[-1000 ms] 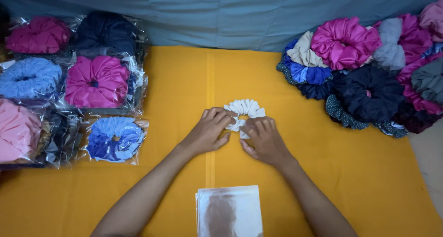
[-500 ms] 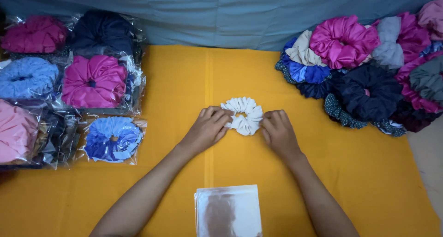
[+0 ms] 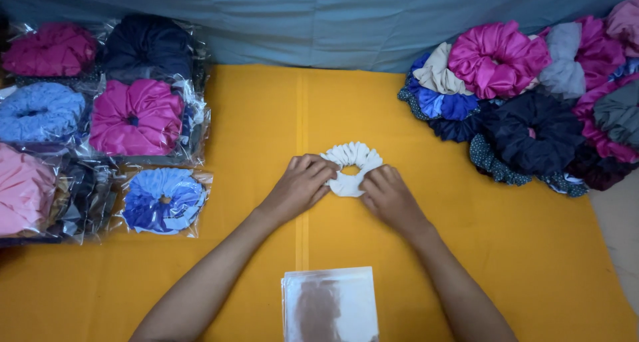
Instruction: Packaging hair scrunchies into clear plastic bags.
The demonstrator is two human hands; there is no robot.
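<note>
Lying flat near the middle of the yellow cloth [image 3: 466,262], a little toward its far edge, the white scrunchie [image 3: 351,167] sits directly between the two hands. The left hand [image 3: 301,185] presses its curled fingers onto the scrunchie's left side; the right hand [image 3: 389,194] does the same on the right and near side. Both are about equally close, palms down, fingers bent and pinching the ruffled fabric rather than spread. Being a ring, it has no long axis. Both forearms angle in from the near edge. A stack of clear bags [image 3: 329,305] lies at the near edge between them.
</note>
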